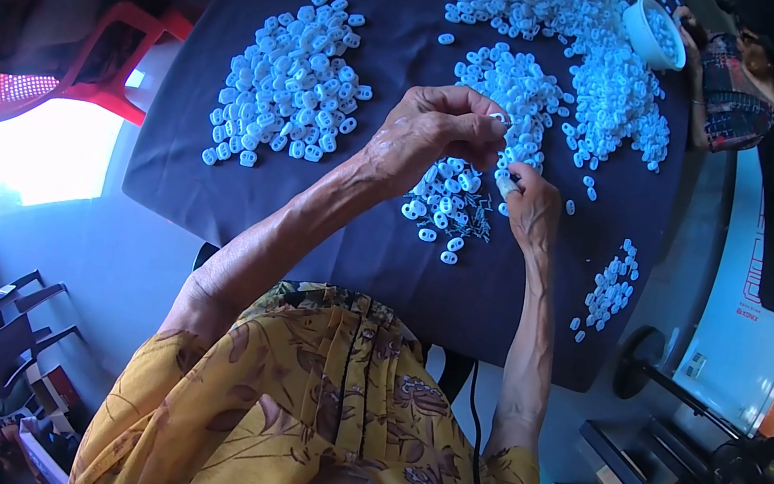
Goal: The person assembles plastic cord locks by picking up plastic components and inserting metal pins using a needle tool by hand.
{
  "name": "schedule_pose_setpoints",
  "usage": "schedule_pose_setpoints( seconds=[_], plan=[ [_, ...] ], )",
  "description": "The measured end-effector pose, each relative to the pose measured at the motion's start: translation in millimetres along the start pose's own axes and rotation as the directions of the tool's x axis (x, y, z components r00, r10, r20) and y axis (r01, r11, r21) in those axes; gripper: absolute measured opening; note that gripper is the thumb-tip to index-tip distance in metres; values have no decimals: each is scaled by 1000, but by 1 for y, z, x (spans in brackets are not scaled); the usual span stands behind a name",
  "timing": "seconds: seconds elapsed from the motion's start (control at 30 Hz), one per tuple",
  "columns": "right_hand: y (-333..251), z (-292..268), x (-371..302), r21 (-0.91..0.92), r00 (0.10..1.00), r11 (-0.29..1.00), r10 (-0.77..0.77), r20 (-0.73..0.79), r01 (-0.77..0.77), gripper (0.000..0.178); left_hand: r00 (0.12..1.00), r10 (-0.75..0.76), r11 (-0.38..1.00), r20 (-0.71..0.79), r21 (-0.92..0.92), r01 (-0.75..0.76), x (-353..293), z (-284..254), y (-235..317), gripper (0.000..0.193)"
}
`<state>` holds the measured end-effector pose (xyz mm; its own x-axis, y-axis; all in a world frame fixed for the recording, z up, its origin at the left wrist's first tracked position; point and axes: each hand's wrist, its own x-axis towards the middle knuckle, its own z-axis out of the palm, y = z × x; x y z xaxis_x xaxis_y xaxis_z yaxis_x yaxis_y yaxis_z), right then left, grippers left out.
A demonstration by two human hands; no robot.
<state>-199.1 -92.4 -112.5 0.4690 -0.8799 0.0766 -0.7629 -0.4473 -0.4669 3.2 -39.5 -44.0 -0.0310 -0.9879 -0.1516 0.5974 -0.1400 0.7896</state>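
Observation:
My left hand (439, 134) is raised over the table, thumb and index finger pinched on a small white oval plastic piece (500, 117). Close by on the right, my right hand (533, 207) has its fingers drawn together, with a pale wrap round one fingertip; what they hold is hidden or too small to name. Beneath both hands lies a heap of white oval plastic pieces (515, 75), each with small dark openings. Thin dark pins or screws (474, 221) are scattered among the nearest pieces (439, 181).
Another heap of white pieces (297, 76) lies on the dark tablecloth (353, 267) to the left. A small group (611, 293) is at the right edge. Beyond the big far pile (622, 97), a person (740, 90) is beside a white tub (655, 33). A red chair (113, 57) stands left.

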Motion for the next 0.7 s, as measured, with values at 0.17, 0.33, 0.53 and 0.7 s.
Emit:
schedule_pose_setpoints(
  seconds=[0.17,0.33,0.53,0.7],
  plan=[
    [-3,0,3,-10,998,1000,-9,60,10,14,1000,11,1000,7,7,-11,0,-5,2,22],
    [-12,-13,-1,172,984,974,125,128,-146,10,999,-30,999,10,-33,31,-1,-4,2,11],
    [-53,-58,10,888,987,436,121,104,-147,10,999,-43,995,6,-86,43,-3,6,0,12],
    [-84,-78,19,952,998,307,54,-15,-3,20,998,-19,991,53,-129,26,-9,22,12,12]
  ],
)
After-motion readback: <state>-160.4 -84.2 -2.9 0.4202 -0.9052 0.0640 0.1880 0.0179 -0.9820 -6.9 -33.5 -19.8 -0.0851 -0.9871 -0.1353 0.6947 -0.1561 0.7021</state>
